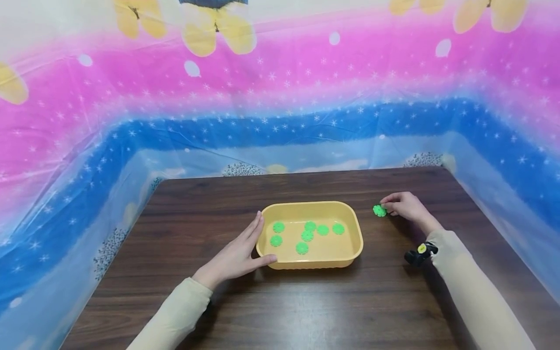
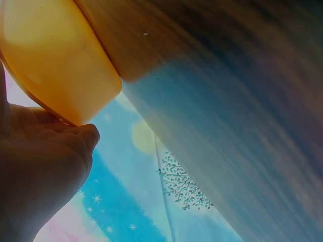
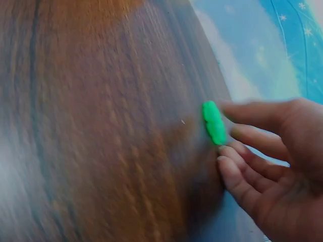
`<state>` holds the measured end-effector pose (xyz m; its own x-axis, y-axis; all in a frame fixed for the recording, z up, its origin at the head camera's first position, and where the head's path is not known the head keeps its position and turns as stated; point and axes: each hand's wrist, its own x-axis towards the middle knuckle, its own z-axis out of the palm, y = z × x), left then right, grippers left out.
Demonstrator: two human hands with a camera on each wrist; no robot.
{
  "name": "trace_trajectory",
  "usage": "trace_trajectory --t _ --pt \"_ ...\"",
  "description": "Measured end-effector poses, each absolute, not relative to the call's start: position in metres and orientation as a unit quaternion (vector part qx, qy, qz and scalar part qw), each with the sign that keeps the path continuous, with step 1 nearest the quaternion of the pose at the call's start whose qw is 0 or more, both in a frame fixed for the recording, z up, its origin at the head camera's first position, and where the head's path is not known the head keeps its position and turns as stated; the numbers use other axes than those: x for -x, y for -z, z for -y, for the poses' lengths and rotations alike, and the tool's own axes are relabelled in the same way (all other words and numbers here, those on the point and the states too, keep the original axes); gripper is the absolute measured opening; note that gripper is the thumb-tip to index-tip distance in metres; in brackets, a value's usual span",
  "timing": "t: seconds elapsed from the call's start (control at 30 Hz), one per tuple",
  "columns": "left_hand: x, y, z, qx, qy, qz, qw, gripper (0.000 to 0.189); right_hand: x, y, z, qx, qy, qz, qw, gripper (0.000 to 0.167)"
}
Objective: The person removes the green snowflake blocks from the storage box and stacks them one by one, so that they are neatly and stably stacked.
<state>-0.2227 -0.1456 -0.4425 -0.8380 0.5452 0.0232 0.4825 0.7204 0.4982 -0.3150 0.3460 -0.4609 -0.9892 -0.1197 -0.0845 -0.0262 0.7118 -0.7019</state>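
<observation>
A yellow plastic tray (image 1: 356, 253) stands on the table with several green flower-shaped plastic discs (image 1: 302, 248) lying flat inside. My left hand (image 1: 238, 253) touches the tray's left end, fingers straight along the side and thumb on the near corner of the rim. From the left wrist view, the left hand (image 2: 45, 161) meets the tray's outer wall (image 2: 65, 60). To the right of the tray, my right hand (image 1: 407, 206) pinches one green disc (image 1: 379, 210) at its fingertips. In the right wrist view that disc (image 3: 214, 122) appears edge-on, just above the wood.
The dark wooden table (image 1: 306, 311) extends around the tray on all sides. A printed pink and blue cloth (image 1: 271, 97) hangs behind and beside it. A black strap device with a yellow spot (image 1: 421, 252) is on the right wrist.
</observation>
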Motion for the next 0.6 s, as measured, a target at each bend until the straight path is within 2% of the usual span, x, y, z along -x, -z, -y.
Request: trace_trajectory --t 0.13,0.23,0.6 --pt "0.223 0.442 0.145 -0.278 -0.25 -0.925 0.064 0.11 0.315 0.456 -0.346 0.093 0.317 -0.94 0.083 0.054" --pt "0.223 0.441 0.146 -0.276 -0.249 -0.926 0.062 0.11 0.317 0.451 -0.345 0.134 0.285 -0.944 0.092 0.059" --pt "0.224 0.444 0.146 -0.277 -0.248 -0.927 0.057 0.11 0.316 0.452 -0.345 0.133 0.279 -0.946 0.095 0.047"
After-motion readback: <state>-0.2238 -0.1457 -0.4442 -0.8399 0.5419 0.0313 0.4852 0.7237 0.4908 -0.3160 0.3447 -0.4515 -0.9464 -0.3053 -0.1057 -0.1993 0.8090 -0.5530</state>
